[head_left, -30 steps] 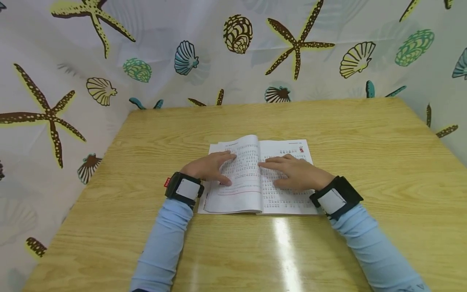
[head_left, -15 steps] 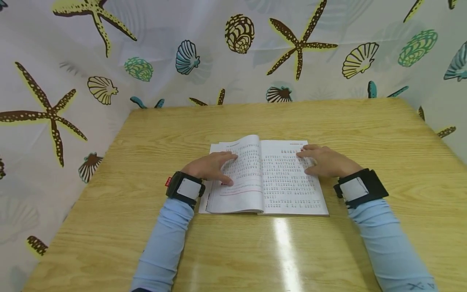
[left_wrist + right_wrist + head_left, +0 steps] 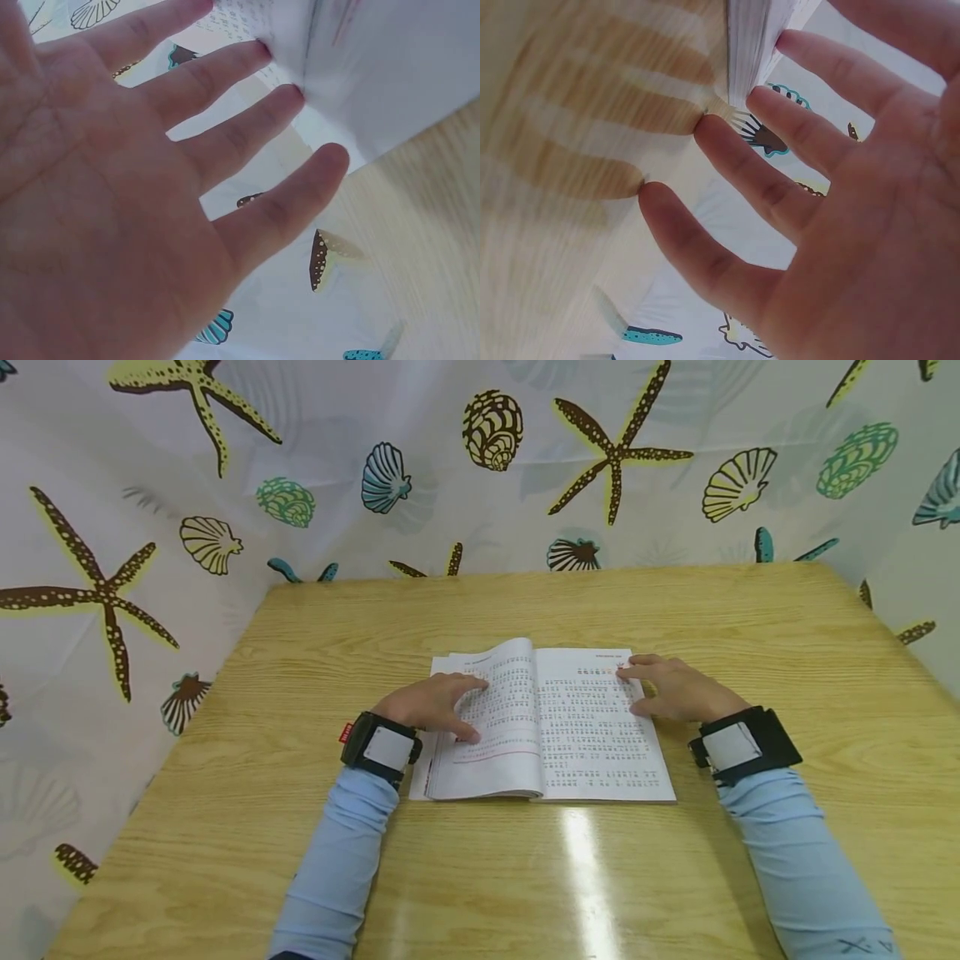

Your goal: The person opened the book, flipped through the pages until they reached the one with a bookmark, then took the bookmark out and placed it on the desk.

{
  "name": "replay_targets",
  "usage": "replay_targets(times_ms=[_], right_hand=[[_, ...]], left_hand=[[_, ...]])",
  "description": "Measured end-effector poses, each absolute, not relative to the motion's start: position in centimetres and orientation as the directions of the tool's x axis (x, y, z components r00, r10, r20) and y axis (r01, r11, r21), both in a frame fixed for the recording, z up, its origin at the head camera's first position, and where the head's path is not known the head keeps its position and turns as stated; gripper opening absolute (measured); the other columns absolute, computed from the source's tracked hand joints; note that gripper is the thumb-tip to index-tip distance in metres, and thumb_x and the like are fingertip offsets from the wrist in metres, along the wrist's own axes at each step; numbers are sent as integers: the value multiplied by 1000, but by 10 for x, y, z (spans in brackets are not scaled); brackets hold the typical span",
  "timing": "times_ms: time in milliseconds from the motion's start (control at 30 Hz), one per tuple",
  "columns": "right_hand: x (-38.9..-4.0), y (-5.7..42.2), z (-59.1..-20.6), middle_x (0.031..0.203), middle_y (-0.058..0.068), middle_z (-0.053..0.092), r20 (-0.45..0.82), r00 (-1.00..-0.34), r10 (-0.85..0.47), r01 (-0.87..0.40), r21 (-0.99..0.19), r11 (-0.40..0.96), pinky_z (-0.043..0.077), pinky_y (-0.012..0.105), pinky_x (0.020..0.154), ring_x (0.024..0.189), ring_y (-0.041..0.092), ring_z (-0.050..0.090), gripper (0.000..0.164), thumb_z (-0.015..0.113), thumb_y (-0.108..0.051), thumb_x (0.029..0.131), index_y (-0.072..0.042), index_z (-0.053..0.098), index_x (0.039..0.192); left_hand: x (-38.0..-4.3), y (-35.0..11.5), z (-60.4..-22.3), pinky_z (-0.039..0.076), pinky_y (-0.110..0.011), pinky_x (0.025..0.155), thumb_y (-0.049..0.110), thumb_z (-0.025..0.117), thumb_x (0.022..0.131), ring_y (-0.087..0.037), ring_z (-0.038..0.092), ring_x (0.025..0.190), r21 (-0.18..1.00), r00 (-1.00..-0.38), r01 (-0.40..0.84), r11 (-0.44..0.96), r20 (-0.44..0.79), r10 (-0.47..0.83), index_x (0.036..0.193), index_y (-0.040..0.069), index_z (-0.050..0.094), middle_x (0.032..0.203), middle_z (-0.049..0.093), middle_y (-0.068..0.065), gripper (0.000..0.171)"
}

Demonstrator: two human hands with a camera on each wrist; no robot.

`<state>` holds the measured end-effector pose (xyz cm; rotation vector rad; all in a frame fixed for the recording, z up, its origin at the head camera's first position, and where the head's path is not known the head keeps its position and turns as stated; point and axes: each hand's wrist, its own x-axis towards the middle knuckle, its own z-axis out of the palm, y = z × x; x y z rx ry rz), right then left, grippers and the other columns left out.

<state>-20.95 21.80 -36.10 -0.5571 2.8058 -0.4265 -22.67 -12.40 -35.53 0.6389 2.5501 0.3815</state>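
While the left hand [image 3: 431, 703] lies spread-fingered on the printed book [image 3: 600, 739] at frame centre and the right hand [image 3: 682, 689] touches its upper right, neither gripping, the bowed left pages [image 3: 495, 772] could spring over if left-hand pressure slackens.

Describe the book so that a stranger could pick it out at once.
Find the yellowish table in front of the shell-print cloth. Near its middle, the book lies open, the left hand resting on one side, the right hand at the opposite edge. Unlike the wood-grained table and boldly patterned cloth, it is white and finely printed.
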Motion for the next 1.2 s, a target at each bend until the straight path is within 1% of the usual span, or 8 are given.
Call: replay_targets(times_ms=[267,600,800,867,933,1033,1100,1200], right_hand=[[-211,219,-363,151,37,35,-172,-897,-408,-334,-343,878,34,70,105,132,63,34,56,70,-7,94,8,49,144],[-210,217,-362,151,37,35,-171,-900,-402,-324,-355,877,34,69,106,132,63,33,57,70,-7,94,10,49,144],[-212,215,-360,149,44,31,-223,-909,-352,-262,-349,900,28,67,111,135,62,30,62,70,-12,95,20,43,140],[-212,215,-360,144,43,39,-224,-911,-346,-256,-348,902,34,64,108,130,58,39,59,70,-12,94,22,47,136],[-212,214,-360,137,41,47,-222,-914,-340,-247,-360,900,43,59,100,118,52,50,54,71,-11,94,21,50,131],[-213,212,-361,125,36,55,-219,-922,-320,-219,-388,895,48,50,85,99,40,54,47,71,-7,93,20,54,127],[-212,209,-361,125,35,55,-223,-928,-300,-194,-397,897,48,49,84,97,39,54,47,70,-6,92,20,54,128],[-210,205,-362,132,37,51,-213,-938,-275,-179,-382,907,47,55,93,106,43,53,48,70,-3,91,19,53,129]], left_hand=[[-225,-124,-354,36,-51,114,31,81,88,-36,30,148,367,-770,393,843,-370,520,156,12,41,163,31,-15,81],[-228,-127,-359,34,-51,115,31,81,88,-37,29,148,376,-767,413,830,-347,539,156,10,40,162,31,-17,83],[-228,-127,-358,34,-51,115,31,81,87,-36,29,148,377,-768,410,830,-348,538,156,10,40,163,30,-16,83],[-228,-127,-358,34,-52,115,30,82,87,-36,29,148,377,-769,410,831,-347,537,156,10,40,163,30,-16,83],[-228,-127,-358,34,-52,115,30,82,87,-36,29,148,378,-770,410,830,-346,537,156,10,40,163,30,-16,83],[-228,-126,-359,33,-52,115,30,82,87,-36,29,148,376,-770,412,830,-343,538,156,10,40,163,30,-16,83],[-228,-126,-360,33,-52,115,31,82,87,-36,29,148,375,-770,413,830,-343,538,156,10,40,163,30,-16,83],[-228,-126,-360,33,-52,115,31,82,87,-36,29,148,373,-770,412,831,-345,536,156,11,40,163,30,-16,83]])
